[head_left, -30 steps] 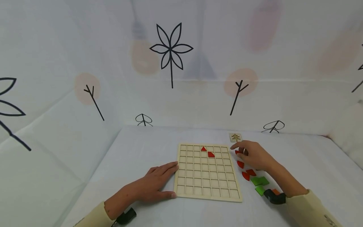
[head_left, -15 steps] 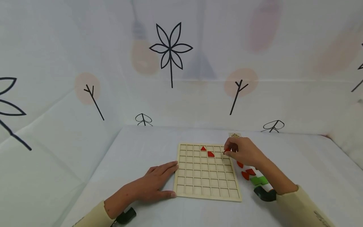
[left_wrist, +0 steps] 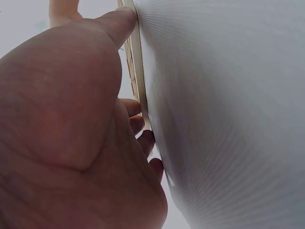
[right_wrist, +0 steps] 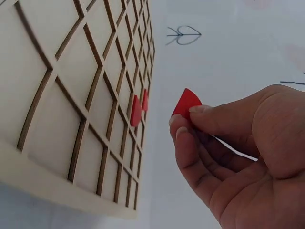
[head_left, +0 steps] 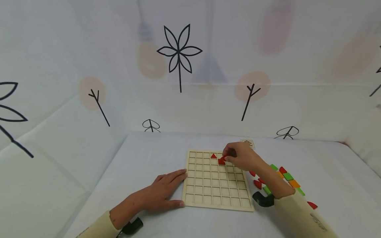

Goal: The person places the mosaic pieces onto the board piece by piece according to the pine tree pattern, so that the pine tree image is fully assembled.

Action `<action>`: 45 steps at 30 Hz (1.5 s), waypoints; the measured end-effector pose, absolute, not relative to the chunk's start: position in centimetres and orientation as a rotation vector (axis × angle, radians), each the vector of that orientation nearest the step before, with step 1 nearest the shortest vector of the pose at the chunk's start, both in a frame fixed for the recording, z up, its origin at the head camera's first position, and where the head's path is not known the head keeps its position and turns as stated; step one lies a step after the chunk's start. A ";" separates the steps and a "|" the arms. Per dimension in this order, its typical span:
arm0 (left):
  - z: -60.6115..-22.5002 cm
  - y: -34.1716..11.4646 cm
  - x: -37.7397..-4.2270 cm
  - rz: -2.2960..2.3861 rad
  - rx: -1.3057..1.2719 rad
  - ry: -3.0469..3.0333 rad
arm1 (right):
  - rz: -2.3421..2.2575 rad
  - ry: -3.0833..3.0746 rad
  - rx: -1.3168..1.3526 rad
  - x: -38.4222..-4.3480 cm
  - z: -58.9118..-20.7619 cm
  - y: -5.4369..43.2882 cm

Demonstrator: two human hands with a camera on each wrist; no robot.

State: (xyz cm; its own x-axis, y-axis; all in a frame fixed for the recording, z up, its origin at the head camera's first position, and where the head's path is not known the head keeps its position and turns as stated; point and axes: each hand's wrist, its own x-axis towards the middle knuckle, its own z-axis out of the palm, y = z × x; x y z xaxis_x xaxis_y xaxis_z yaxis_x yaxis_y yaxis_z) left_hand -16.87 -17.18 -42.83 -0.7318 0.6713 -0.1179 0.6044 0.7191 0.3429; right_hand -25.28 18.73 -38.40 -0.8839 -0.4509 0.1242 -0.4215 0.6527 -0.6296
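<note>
A pale wooden grid board (head_left: 207, 191) lies on the white table. In its upper part sit a red triangle piece (head_left: 213, 156) and a red quarter-round piece (head_left: 221, 162). My right hand (head_left: 242, 155) pinches another red quarter-round piece (right_wrist: 187, 103) between thumb and fingertips, held over the board's upper right area. The right wrist view shows this piece apart from the grid. My left hand (head_left: 162, 191) lies flat with straight fingers, fingertips and thumb at the board's left edge. In the left wrist view its thumb (left_wrist: 119, 24) touches the board's side.
Right of the board lie loose pieces: a red piece (head_left: 257, 184), a green piece (head_left: 288, 176), an orange piece (head_left: 294, 183) and several others, partly hidden by the right forearm. A small pattern card (head_left: 250, 143) lies behind the right hand. A printed cloth wall (head_left: 208, 109) stands behind the table.
My right hand has picked up a red piece from beside the board and carried it left over the grid. More loose pieces now show past the forearm. The left hand has stayed put.
</note>
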 end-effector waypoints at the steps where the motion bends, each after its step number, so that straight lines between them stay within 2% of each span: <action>1: -42.8 -17.2 -16.9 0.415 1.016 2.690 | -1.055 2.814 -0.751 -25.3 -38.4 18.5; 11: -42.8 -17.1 -17.0 0.411 1.002 2.692 | -1.116 2.783 -0.877 -26.2 -38.9 16.1; 25: -42.8 -17.0 -17.1 0.457 0.979 2.683 | -1.024 2.818 -0.848 -26.9 -39.6 12.9; 45: -42.8 -16.8 -17.2 0.417 0.977 2.701 | -0.999 2.870 -0.935 -27.5 -41.2 12.7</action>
State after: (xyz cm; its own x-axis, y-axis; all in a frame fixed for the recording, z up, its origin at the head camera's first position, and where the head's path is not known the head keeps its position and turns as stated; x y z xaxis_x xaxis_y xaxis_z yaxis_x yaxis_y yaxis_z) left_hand -17.17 -16.83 -42.75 -0.7480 0.6518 -0.1249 0.5839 0.7358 0.3430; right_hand -27.45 12.75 -41.16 -0.8263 -0.5187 0.2196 -0.5429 0.6296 -0.5558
